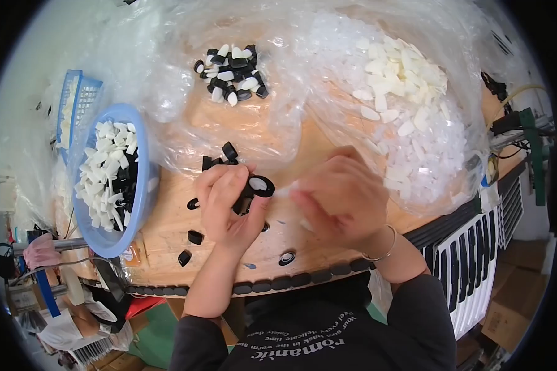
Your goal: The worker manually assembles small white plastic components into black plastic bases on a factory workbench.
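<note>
My left hand (224, 201) is closed around a black oval ring-shaped part (267, 193), tilted so that a white oval (258, 184) shows inside its rim. To its right, my right hand (343, 198) is smeared by motion, its fingers curled together. A blurred white piece (284, 191) sticks out from these fingertips toward the black part. Several loose black parts (229, 151) lie just beyond my left hand, and more, such as a small black part (195, 237), lie nearer the table edge. A black part with a pale centre (286, 257) rests below my hands.
On the left stands a blue oval basin (148, 185) of white and black pieces, with a blue basket (91, 86) behind it. Clear plastic sheeting (278, 133) bears a pile of black-and-white parts (235, 71) and a heap of cream-white pieces (405, 71). Black-and-white slatted racks (470, 266) stand at right.
</note>
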A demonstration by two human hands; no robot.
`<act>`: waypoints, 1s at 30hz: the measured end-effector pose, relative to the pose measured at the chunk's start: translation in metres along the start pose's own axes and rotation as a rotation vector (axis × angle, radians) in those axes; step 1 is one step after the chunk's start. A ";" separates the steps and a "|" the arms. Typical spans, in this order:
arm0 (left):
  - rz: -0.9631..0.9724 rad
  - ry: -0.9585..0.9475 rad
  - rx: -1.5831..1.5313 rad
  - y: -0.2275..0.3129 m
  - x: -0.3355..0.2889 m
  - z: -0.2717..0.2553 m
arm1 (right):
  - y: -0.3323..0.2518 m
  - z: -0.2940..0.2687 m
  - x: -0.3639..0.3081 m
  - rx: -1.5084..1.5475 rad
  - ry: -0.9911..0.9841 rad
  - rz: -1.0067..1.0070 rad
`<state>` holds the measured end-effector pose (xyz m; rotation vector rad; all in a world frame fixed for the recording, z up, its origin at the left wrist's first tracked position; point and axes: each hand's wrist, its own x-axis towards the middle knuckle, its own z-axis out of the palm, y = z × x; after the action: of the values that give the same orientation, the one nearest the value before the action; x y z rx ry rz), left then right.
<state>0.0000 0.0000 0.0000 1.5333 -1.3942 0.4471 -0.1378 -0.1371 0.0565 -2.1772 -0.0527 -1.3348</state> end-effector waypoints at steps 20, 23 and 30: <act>0.033 0.144 -0.003 0.005 0.003 0.013 | 0.000 0.015 -0.011 -0.051 0.052 -0.032; 0.039 0.144 0.014 0.006 0.004 0.012 | -0.002 0.013 -0.010 -0.120 0.033 -0.047; -0.013 0.162 -0.023 0.006 0.002 0.011 | -0.002 0.012 -0.008 -0.081 -0.007 -0.071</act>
<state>-0.0085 -0.0093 -0.0004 1.4534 -1.2598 0.5333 -0.1329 -0.1274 0.0463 -2.2665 -0.0807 -1.3907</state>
